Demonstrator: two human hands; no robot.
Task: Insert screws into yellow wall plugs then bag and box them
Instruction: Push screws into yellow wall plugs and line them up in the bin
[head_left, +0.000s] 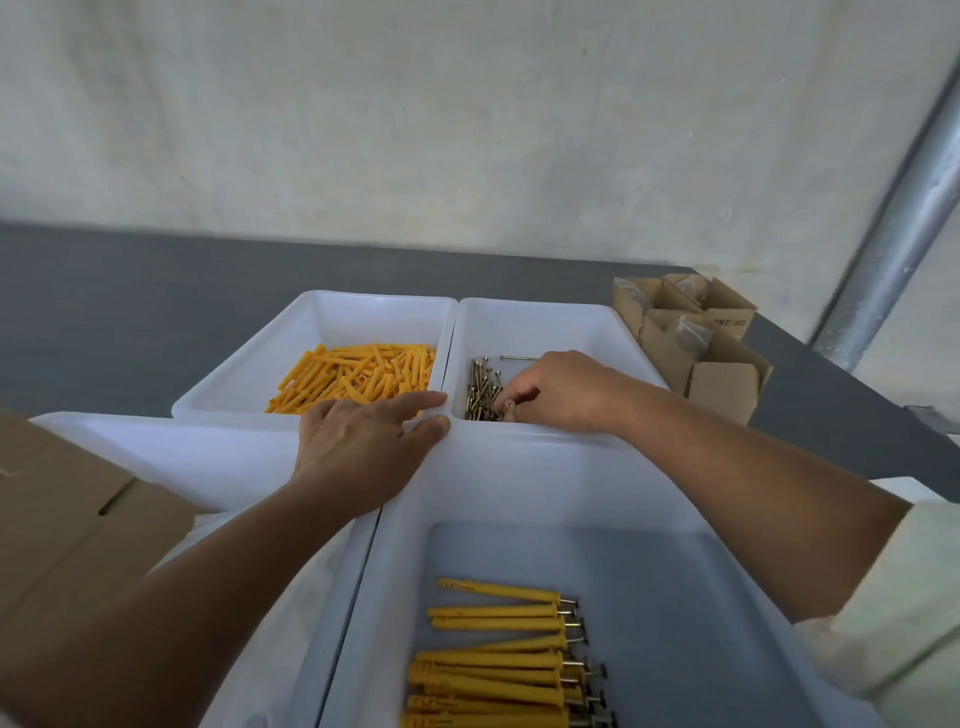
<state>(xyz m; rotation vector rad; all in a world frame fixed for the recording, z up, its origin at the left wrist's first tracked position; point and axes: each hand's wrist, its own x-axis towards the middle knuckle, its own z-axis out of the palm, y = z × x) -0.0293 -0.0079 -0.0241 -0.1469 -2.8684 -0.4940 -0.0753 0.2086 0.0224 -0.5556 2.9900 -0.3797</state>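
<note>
Loose yellow wall plugs fill the far left white bin. The far right white bin holds a pile of screws. My right hand is down in that bin and pinches a screw at the pile's near edge. My left hand reaches over the near rim of the plug bin with straight fingers and holds nothing. In the near white bin, several plugs with screws in them lie in rows.
Small open cardboard boxes with bagged parts stand at the table's far right. A larger cardboard box lies at the left, beside another white bin. A metal pole rises at the right against the pale wall.
</note>
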